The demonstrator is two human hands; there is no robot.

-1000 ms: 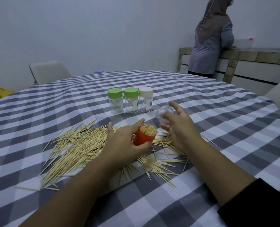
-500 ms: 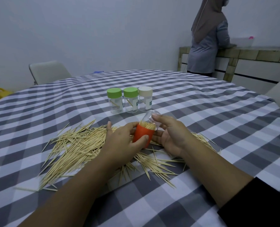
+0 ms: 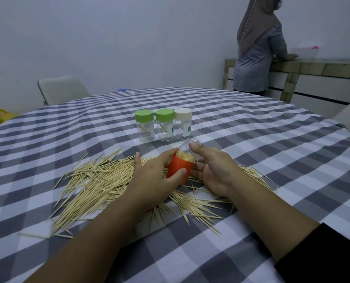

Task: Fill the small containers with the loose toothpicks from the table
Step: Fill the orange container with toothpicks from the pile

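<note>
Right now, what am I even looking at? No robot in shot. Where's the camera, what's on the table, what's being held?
There is no machine here: a person works with two bare hands, and the one wide-angle camera sits on their head, looking forward and down.

The left hand grips an orange cap packed with upright toothpicks. The right hand holds a clear container body, tilted mouth-down over those toothpick tips, apparently being fitted on.

On the checked tablecloth a big heap of loose toothpicks spreads under and around both hands. Behind it stand three small clear containers in a row: two with green lids, one with a cream lid, each nearly empty.

Behind the table, another person stands at a counter, facing away, and a chair stands at the far edge.
</note>
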